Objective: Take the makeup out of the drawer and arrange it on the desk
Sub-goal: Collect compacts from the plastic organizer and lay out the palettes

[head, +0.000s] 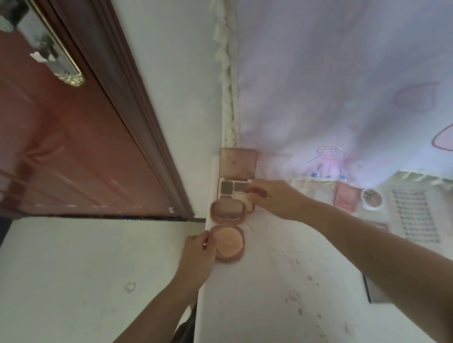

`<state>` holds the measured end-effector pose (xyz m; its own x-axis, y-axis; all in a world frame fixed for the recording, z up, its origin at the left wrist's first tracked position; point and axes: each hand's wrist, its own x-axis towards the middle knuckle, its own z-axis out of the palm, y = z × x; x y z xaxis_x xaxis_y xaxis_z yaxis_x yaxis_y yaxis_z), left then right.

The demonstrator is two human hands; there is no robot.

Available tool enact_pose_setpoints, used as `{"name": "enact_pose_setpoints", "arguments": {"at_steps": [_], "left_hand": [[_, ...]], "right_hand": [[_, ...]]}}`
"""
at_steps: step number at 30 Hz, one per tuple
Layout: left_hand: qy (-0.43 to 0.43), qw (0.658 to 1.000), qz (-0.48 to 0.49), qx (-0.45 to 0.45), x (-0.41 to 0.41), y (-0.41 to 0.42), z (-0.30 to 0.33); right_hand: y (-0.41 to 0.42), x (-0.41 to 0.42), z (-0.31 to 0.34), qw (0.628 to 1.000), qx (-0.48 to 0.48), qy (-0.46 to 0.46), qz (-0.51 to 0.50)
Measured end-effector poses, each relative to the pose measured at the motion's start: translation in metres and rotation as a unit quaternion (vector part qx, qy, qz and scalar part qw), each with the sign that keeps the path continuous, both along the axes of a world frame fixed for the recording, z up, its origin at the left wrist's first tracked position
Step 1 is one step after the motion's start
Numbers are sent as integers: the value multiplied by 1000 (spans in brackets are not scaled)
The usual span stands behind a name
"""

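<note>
Head view: white desk point(265, 283) runs from near centre to the far wall. At its far left edge, an open round compact point(227, 231), lid up, pan of peach powder nearest. Just beyond, touching it, an open eyeshadow palette point(235, 181) with brown pans, lid leaning at the wall. Left hand point(196, 252) pinches the compact's left rim, fingers curled. Right hand point(275, 198) grips the palette's right edge. Far right: pink square case point(345, 197) beside a small white jar point(371, 198). Brown door point(36, 126) at left.
</note>
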<state>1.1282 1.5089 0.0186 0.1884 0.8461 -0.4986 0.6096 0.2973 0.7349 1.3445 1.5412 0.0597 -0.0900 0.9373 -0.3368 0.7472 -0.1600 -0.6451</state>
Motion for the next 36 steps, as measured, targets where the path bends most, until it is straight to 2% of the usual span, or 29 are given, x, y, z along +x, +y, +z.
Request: {"name": "enact_pose_setpoints", "arguments": {"at_steps": [2, 4, 6, 8, 10, 13, 15, 17, 19, 21, 22, 25, 31, 33, 36], "left_hand": [[43, 998, 16, 30, 2, -6, 1], [69, 989, 61, 114, 7, -17, 8], [47, 977, 71, 195, 17, -28, 18], [12, 972, 17, 232, 35, -38, 25], [-23, 970, -48, 236, 61, -45, 28], [-34, 981, -100, 162, 100, -50, 27], [-61, 994, -82, 48, 123, -50, 27], [-160, 981, 15, -113, 141, -49, 30], [-259, 926, 129, -244, 153, -46, 32], [-327, 864, 215, -318, 161, -43, 32], [-343, 846, 239, -331, 163, -42, 31], [-359, 831, 263, -335, 167, -42, 28], [-373, 810, 271, -361, 171, -45, 26], [-393, 789, 290, -373, 171, -42, 25], [-417, 757, 332, -378, 172, -32, 22]], "right_hand": [[-11, 36, -3, 997, 29, -52, -56], [-23, 75, -7, 986, 34, -141, -84], [-35, 99, -13, 966, 1, -252, -60], [-44, 108, -22, 941, -23, -338, -16], [-48, 107, -30, 928, 3, -373, 4], [-53, 102, -31, 912, 54, -406, 37], [-61, 101, -27, 919, 72, -384, 48], [-73, 101, -18, 944, 91, -315, 27], [-88, 99, -8, 971, 109, -210, -2], [-102, 96, 1, 992, 98, -75, -28], [-106, 94, 5, 995, 85, -20, -38], [-108, 95, 13, 994, 37, 72, -76], [-78, 111, 13, 964, -53, 180, -189], [-61, 115, 10, 962, -70, 169, -201], [-33, 116, 3, 976, -79, 113, -170]]}}
